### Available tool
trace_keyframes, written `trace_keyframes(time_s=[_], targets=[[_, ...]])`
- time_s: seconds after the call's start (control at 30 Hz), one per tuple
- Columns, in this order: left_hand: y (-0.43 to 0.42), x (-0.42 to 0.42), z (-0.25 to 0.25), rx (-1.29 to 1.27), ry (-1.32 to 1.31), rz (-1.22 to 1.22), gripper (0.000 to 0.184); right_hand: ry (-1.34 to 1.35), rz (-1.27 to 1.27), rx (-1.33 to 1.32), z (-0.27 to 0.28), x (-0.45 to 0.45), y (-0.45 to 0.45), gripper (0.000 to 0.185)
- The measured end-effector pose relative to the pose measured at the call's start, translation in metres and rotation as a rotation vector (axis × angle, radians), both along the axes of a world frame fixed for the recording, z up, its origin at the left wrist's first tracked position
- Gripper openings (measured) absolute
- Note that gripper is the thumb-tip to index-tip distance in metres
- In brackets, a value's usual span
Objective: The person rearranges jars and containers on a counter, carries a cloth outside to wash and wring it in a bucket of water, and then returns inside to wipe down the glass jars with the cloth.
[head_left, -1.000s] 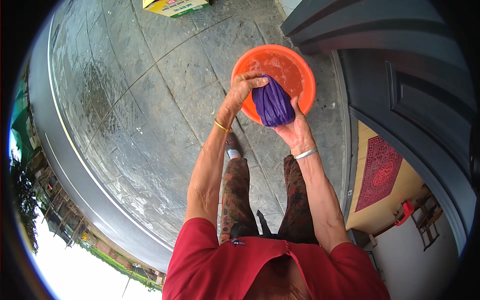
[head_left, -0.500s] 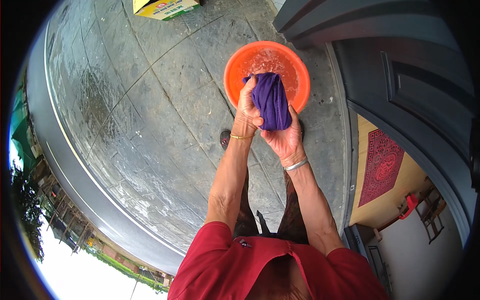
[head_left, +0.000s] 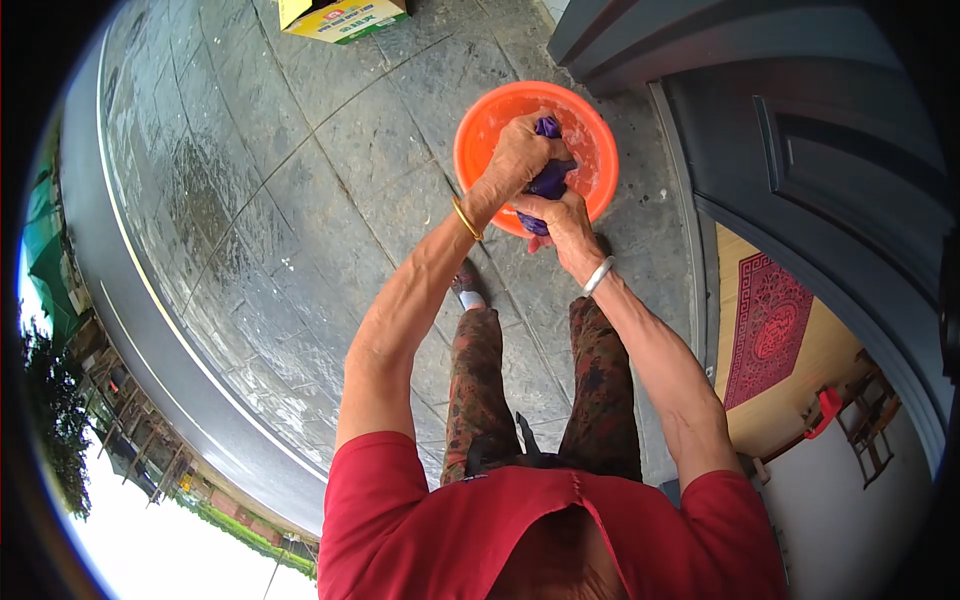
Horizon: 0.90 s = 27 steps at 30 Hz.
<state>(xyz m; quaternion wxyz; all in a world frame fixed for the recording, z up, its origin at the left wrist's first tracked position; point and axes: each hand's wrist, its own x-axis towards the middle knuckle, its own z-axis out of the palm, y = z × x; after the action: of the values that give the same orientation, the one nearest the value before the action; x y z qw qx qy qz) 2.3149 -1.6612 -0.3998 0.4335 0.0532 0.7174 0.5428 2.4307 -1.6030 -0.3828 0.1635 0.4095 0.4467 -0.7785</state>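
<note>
A wet purple cloth (head_left: 551,180) is bunched lengthwise between my two hands, over the near part of an orange basin (head_left: 465,150). My left hand (head_left: 522,152), with a gold bangle at its wrist, is closed round the cloth's far part. Nearer my body, my right hand (head_left: 565,222), wearing a silver bangle, grips the other end. Some of the cloth is hidden under the fingers. Water with bubbles (head_left: 590,150) shows in the basin.
Grey stone paving (head_left: 370,160) lies around the basin, wet on the left. A yellow and green cardboard box (head_left: 345,18) stands at the top. Dark door panels (head_left: 830,150) run along the right, beside a doorway with a red patterned mat (head_left: 768,330). A road passes at far left.
Both hands have gone from holding the folded cloth up, palms partly showing, to gripping it from above, lower and closer to the basin. The cloth is now narrower and squeezed. My elbows have spread outward.
</note>
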Motion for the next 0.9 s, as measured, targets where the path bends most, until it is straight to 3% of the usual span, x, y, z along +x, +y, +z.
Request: trace_keyframes(time_s=[0.13, 0.27, 0.37, 0.5, 0.53, 0.57, 0.63, 0.67, 0.7, 0.77, 0.9], targets=[[0.006, 0.008, 0.010, -0.187, 0.349, -0.076, 0.018, 0.014, 0.174, 0.247, 0.003, -0.005, -0.001, 0.048], [0.001, 0.022, -0.014, -0.248, 0.478, -0.086, 0.018, 0.060, 0.136, 0.349, -0.001, 0.006, -0.012, 0.054], [-0.003, 0.030, -0.012, -0.406, 0.523, -0.066, 0.020, -0.011, 0.296, 0.402, 0.002, 0.009, -0.014, 0.057], [-0.005, 0.029, 0.008, -0.545, 0.357, -0.075, 0.029, -0.082, 0.327, 0.663, -0.005, 0.015, -0.031, 0.073], [-0.007, 0.027, 0.010, -0.531, 0.353, -0.135, 0.041, -0.009, 0.273, 0.538, -0.002, 0.018, -0.032, 0.071], [-0.012, 0.025, 0.013, -0.531, 0.356, -0.147, 0.041, -0.011, 0.262, 0.535, 0.006, 0.020, -0.030, 0.071], [-0.023, 0.017, 0.023, -0.282, 0.144, -0.213, 0.055, -0.094, 0.041, 0.003, 0.030, 0.023, -0.024, 0.063], [-0.031, 0.014, 0.036, -0.069, -0.154, -0.124, 0.069, -0.036, -0.003, -0.117, 0.037, 0.028, -0.020, 0.050], [-0.040, 0.010, 0.047, -0.073, -0.154, -0.137, 0.069, -0.035, -0.016, -0.121, 0.048, 0.032, -0.017, 0.050], [-0.054, 0.004, 0.066, 0.457, -0.536, 0.177, 0.089, 0.137, -0.191, -0.581, 0.070, 0.037, -0.012, 0.038], [-0.058, 0.015, 0.091, 0.580, -0.575, 0.178, 0.097, 0.330, -0.319, -0.994, 0.113, 0.040, -0.025, 0.046]])
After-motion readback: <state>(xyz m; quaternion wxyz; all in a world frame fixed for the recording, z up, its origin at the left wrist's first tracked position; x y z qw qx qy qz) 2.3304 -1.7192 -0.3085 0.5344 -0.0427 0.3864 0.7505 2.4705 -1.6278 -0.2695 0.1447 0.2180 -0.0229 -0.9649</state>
